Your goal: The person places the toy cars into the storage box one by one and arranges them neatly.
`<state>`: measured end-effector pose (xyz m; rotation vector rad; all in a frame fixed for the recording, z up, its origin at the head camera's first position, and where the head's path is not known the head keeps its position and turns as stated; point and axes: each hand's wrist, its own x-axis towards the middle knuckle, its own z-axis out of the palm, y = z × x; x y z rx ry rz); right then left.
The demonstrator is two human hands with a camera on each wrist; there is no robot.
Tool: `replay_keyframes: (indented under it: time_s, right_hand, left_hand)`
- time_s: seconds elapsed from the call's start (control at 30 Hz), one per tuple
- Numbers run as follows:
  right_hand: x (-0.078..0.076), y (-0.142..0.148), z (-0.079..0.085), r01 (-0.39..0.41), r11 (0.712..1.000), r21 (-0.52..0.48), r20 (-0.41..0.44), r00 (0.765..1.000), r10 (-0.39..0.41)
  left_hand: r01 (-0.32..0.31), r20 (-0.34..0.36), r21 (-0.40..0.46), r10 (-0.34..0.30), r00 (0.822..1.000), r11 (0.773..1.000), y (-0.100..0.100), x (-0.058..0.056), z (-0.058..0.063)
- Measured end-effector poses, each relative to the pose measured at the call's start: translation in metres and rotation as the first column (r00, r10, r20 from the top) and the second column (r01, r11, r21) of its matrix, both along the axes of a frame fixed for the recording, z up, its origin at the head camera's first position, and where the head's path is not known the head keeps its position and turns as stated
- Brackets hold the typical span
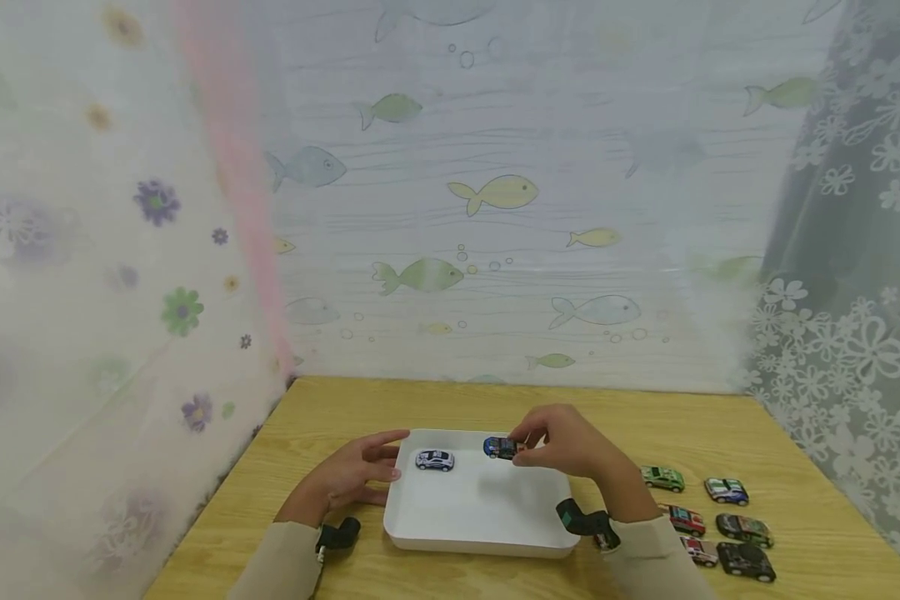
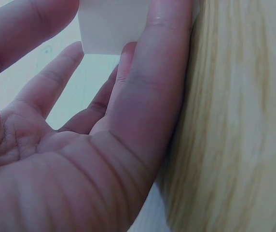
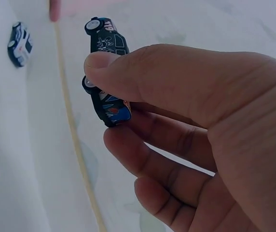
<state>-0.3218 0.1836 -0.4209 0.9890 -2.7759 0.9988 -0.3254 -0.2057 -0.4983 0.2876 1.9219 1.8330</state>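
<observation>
Above the white tray, my right hand pinches a dark toy car with blue and orange markings. In the right wrist view the thumb presses the side of this toy car, and its wheels face left. A white and dark-blue toy car sits in the tray's far left part. At the tray's left side rests my left hand, fingers fairly straight and spread against the wall. The left wrist view shows the tray's pale corner by the fingers.
On the wooden table, to the right of the tray, stand several toy cars, among them a green one, a white-and-blue one and a black one. One near the right wrist is mostly hidden. A fish-patterned curtain hangs behind.
</observation>
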Motion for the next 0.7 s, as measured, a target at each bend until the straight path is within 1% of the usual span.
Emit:
replay_keyframes:
  time_s: [0.23, 0.33, 0.53, 0.7]
  right_hand:
    - [-0.001, -0.01, -0.007, -0.01, 1.0, 0.011, 0.028, 1.0, 0.009]
    - [-0.001, -0.017, -0.01, -0.014, 1.0, 0.016, 0.037, 0.999, 0.014]
    - [0.0, -0.031, -0.017, -0.024, 0.999, 0.039, 0.035, 0.999, 0.023]
    - [0.002, -0.041, -0.022, -0.009, 0.998, 0.059, 0.042, 0.999, 0.007]
  left_hand:
    - [0.003, -0.002, -0.002, -0.003, 1.0, 1.0, 0.002, -0.001, 0.003]
    - [0.005, -0.007, -0.002, -0.006, 1.0, 1.0, 0.002, -0.001, 0.002]
    - [-0.015, -0.012, -0.014, 0.014, 1.0, 1.0, -0.002, 0.0, -0.001]
    - [0.003, -0.018, -0.006, -0.003, 1.0, 1.0, 0.0, -0.001, -0.002]
